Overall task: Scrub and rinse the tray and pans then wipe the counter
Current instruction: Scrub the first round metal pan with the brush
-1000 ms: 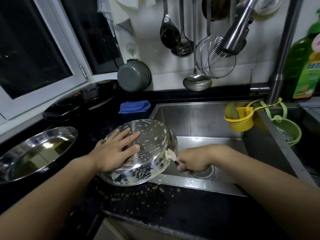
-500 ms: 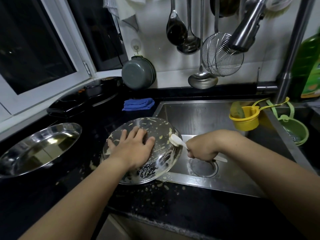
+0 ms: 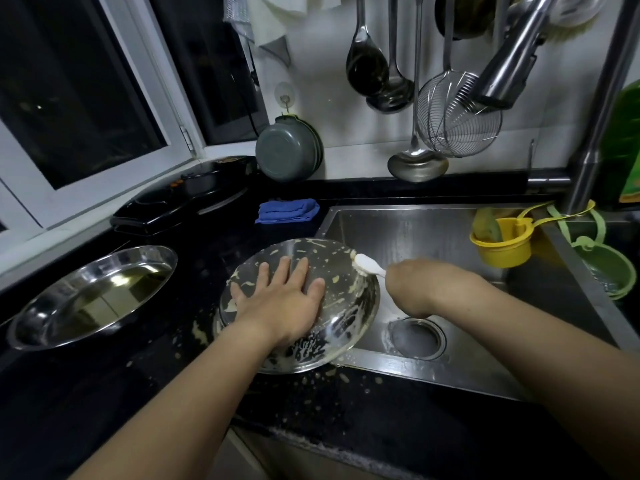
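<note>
Fingers (image 3: 282,271) press pan (image 3: 346,306); brush (image 3: 369,265) scrubs rim.

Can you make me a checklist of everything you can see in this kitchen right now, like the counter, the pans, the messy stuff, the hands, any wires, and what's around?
Surface: black stone counter flecked with pale batter near the steel sink.
Job's things: round steel pan, upside down and smeared, tilted on the sink's edge; white brush touching its rim; shallow steel tray lying apart to the left.
Clutter: folded blue cloth; yellow cup and green strainer hung at the sink.
Hands: left hand pressed flat on the pan; right hand gripping the brush handle.
Cables: dark cord hanging beside the window.
Surroundings: ladles, wire skimmer, grey pot, black cooktop, tap, green bottle.
</note>
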Available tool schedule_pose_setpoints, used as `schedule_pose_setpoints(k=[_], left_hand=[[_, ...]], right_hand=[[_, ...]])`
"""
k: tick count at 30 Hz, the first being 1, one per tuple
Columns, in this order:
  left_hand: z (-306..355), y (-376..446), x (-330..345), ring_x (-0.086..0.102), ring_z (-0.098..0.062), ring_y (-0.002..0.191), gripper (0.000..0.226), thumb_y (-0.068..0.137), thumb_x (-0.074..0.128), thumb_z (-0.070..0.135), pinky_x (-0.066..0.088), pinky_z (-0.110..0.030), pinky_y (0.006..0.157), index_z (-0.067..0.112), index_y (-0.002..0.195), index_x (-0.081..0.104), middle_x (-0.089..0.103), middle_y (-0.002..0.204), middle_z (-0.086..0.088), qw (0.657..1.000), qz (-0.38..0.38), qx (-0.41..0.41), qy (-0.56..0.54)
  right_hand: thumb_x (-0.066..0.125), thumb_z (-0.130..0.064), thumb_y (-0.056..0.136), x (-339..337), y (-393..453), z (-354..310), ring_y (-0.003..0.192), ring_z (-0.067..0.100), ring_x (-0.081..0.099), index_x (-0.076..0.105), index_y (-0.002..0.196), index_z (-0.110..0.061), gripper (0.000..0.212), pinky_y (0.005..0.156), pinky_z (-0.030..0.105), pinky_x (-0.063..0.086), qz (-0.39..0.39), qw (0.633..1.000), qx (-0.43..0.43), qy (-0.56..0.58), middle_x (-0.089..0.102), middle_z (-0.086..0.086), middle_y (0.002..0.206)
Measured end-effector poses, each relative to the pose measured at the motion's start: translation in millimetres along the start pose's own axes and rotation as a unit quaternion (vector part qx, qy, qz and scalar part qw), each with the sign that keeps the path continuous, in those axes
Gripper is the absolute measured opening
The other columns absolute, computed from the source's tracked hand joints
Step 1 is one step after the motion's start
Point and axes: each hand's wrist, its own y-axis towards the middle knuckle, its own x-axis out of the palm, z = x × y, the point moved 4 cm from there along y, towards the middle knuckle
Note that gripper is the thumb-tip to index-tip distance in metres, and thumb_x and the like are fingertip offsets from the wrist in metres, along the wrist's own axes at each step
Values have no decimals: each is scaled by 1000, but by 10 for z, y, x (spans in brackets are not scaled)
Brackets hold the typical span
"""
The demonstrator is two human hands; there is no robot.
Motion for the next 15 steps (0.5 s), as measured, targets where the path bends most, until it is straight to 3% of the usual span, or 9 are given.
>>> schedule_pose_setpoints(k=[4,6,8,12,15], left_hand=[[-58,2,-1,-17,-18,156,67,96,4,75,-14,-66,119,52,158,-7,-16,168,17,1000,6,22,14],[-165,31,-21,-16,-15,156,67,95,4,77,-13,-65,120,55,157,-7,-15,167,20,999,5,37,22],[-279,61,-53,-16,-12,155,67,93,3,79,-13,-61,121,58,155,-7,-15,166,22,997,3,68,32],[-476,72,-123,-21,-3,153,67,88,1,83,-16,-55,122,64,152,-7,-17,164,28,989,-29,139,48],[-528,86,-163,-22,-1,152,71,83,-2,87,-16,-54,123,66,150,-9,-19,162,31,985,-38,163,50]], right_hand=[[52,-1,91,21,-58,-28,57,17,49,51,77,-9,16,50,28,37,-56,998,-29,-19,49,4,72],[53,0,90,48,-86,-109,55,18,48,63,94,-3,11,46,25,34,-70,995,-55,-41,53,6,72],[51,-2,92,70,-65,-134,60,19,49,63,106,-3,18,48,27,35,-52,996,-56,-39,56,7,80],[43,-7,96,42,8,56,80,25,51,59,121,-6,29,67,34,40,44,999,14,27,64,14,114],[54,-5,95,222,67,-22,73,24,54,63,116,-1,23,54,24,42,-57,996,-45,49,64,12,97]])
